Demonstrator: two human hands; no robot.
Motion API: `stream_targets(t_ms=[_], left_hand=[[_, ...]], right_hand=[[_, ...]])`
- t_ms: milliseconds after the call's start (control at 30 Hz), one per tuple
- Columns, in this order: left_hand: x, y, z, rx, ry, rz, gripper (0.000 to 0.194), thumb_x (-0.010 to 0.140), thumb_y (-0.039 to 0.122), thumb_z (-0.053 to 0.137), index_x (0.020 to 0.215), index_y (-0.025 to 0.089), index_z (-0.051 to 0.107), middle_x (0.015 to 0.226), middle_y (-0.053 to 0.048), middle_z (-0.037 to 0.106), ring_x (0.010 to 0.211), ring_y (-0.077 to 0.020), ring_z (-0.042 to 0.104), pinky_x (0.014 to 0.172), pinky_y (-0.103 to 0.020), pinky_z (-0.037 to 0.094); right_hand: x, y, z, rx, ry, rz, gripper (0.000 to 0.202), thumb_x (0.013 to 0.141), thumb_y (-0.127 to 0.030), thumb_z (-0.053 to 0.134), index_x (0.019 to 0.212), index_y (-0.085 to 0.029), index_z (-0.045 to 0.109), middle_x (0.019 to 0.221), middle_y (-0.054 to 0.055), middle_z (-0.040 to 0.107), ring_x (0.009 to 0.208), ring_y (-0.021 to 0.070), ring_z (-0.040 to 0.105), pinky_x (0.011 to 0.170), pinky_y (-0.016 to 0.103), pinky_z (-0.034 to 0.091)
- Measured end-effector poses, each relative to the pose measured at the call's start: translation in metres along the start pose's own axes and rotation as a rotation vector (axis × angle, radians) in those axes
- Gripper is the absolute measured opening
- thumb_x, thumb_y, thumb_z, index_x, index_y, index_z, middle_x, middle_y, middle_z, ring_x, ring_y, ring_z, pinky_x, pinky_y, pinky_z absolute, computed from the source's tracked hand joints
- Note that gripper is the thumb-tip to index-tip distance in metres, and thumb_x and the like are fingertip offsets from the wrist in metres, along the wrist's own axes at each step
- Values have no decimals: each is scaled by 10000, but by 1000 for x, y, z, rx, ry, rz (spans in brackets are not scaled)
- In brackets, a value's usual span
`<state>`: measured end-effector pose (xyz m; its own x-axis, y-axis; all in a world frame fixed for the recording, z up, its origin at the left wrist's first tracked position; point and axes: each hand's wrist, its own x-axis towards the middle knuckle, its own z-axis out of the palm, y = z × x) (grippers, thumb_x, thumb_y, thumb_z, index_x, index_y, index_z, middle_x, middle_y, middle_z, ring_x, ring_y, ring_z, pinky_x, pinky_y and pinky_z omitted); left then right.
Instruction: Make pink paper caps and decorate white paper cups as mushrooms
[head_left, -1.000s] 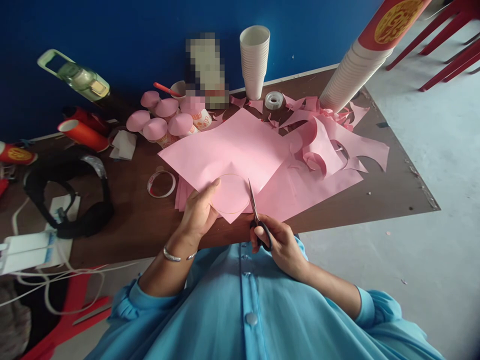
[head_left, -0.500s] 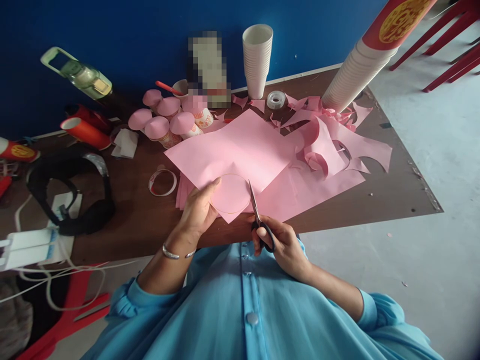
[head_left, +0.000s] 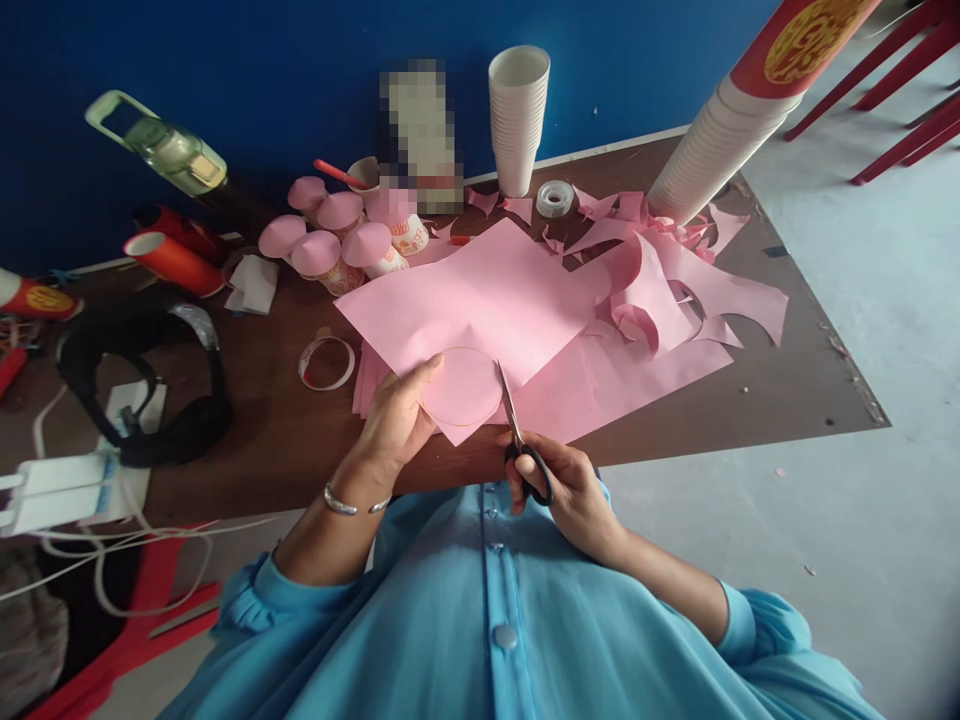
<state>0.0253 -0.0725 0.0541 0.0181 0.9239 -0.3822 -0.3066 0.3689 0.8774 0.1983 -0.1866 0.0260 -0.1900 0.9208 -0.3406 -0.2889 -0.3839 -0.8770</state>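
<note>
A pink sheet of paper [head_left: 480, 300] with a circle outlined near its lower corner is held by my left hand [head_left: 401, 415], thumb on top and fingers beneath. My right hand [head_left: 574, 490] is closed round the black handles of the scissors [head_left: 514, 425]. Their blades point up and away, with the tips at the right edge of the outlined circle. More pink sheets [head_left: 630, 385] lie under the held one. Curled pink offcuts [head_left: 675, 290] are heaped to the right.
Cups with pink cone tops [head_left: 367, 245], a tape roll [head_left: 327, 362] and a black strap [head_left: 142, 455] are on the left. White cups [head_left: 517, 120] and clear tape [head_left: 554, 199] stand behind; a tall cup stack [head_left: 712, 150] leans at the back right.
The table and its objects have shifted very slightly in the view. Both hands, the sheet and the scissors look almost the same.
</note>
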Motion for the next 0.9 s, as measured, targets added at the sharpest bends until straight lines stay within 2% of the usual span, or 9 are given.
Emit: stream_targets(t_ms=[133,267,567,767,833,900], left_hand=[[1,0,-1,11,-7,-7,293,751,354,827,984,182,779,1107,-101,803,1195,-342,721,1030,-430,608],[3,2,-3,18,9,-40,310,727,345,823,953,136,783,1028,-117,812,1155,-359,734,1016,-442,611],[5,7,-8,61,25,-69,282,671,352,854,866,153,806,913,-95,817,1062,-329,766,953,-378,629],[6,7,-9,49,32,-90,316,648,340,873,866,124,799,901,-103,819,1037,-332,771,973,-398,622],[6,8,-10,70,10,-91,338,649,357,879,878,121,802,916,-110,819,1056,-343,766,986,-410,618],[6,11,-12,124,-64,-94,372,691,387,869,943,120,807,988,-121,819,1112,-358,749,1015,-432,609]], right_hand=[[0,1,-1,5,-5,-1,515,923,-654,645,1118,-180,695,627,-35,583,515,121,580,569,275,534],[0,0,-3,5,-28,4,504,927,-645,647,1119,-181,690,626,-40,578,515,118,585,573,273,526],[-3,1,-4,13,-58,-9,466,958,-604,635,1135,-175,682,616,-44,586,504,114,589,577,267,509],[-3,0,-5,7,-57,-8,464,957,-602,639,1117,-170,688,602,-47,584,493,109,586,575,261,495],[-3,0,-5,10,-62,0,465,957,-600,638,1116,-166,687,605,-46,585,490,108,585,568,259,490],[-3,0,-5,18,-69,14,463,956,-597,641,1115,-165,686,610,-46,588,489,105,586,563,254,486]])
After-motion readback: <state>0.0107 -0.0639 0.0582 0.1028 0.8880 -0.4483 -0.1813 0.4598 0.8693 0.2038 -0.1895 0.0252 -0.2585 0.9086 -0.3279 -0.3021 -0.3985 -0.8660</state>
